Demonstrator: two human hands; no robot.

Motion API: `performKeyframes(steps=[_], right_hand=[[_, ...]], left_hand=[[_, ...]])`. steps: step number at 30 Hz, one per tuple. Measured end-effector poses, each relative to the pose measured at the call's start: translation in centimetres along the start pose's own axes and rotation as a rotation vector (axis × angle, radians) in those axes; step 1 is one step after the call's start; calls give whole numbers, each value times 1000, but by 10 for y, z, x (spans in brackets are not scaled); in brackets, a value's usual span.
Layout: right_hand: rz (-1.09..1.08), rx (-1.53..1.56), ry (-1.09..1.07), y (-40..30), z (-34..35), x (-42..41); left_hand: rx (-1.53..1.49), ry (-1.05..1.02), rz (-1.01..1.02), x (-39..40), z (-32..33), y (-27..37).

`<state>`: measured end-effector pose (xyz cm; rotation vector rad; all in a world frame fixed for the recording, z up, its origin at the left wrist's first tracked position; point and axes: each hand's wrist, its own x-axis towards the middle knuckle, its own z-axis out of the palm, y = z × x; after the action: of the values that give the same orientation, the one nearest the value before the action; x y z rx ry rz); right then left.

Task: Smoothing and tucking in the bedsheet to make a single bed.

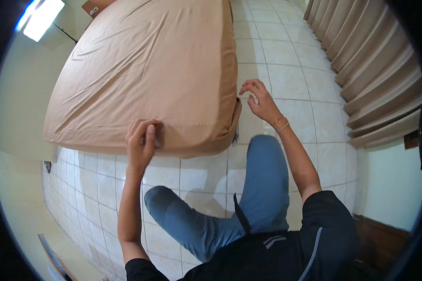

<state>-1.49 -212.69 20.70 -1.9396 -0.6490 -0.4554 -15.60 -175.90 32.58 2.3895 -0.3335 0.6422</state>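
Observation:
A bed mattress with a fitted tan sheet stands before me, its near corner rounded and a seam running along the foot end. Over that near edge is my left hand, fingers curled and thumb apart from the index fingertip. It casts a shadow on the sheet, and I see no cloth pinched in it; its palm side is partly hidden. Off the right side of the mattress, above the floor, my right hand has bent, spread fingers and holds nothing. Near the corner, a bunched sheet fold hangs, with dark fringe below.
White floor tiles run along the bed's right side and under my bent knees. Pleated brown curtains hang at the right. A bright lamp panel is at the upper left, near a wall.

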Motion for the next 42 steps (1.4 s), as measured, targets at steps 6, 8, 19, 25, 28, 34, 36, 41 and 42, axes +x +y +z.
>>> performKeyframes(steps=[6,8,19,25,28,34,36,41,42], right_hand=[[85,70,-61,42,28,-36],[75,83,-26,53,37,-35],[408,515,675,31,88,-8],[886,1173,505,33,105,-62],[736,1206,443,38,118,-62],[786,1545,449,31,106,-64],[857,1511,507,23,98,-72],[861,1430,492,17,93,-77],[900,1418,479,18,94,-76]], left_hand=[[92,110,124,-2,27,-14],[76,147,102,-8,28,-15],[68,164,120,-7,32,-1],[61,137,-127,18,51,76],[269,-113,309,51,101,118],[852,-723,331,119,244,133],[1091,-961,358,131,266,120],[1172,-904,299,140,284,99],[1200,-841,283,140,283,97]])
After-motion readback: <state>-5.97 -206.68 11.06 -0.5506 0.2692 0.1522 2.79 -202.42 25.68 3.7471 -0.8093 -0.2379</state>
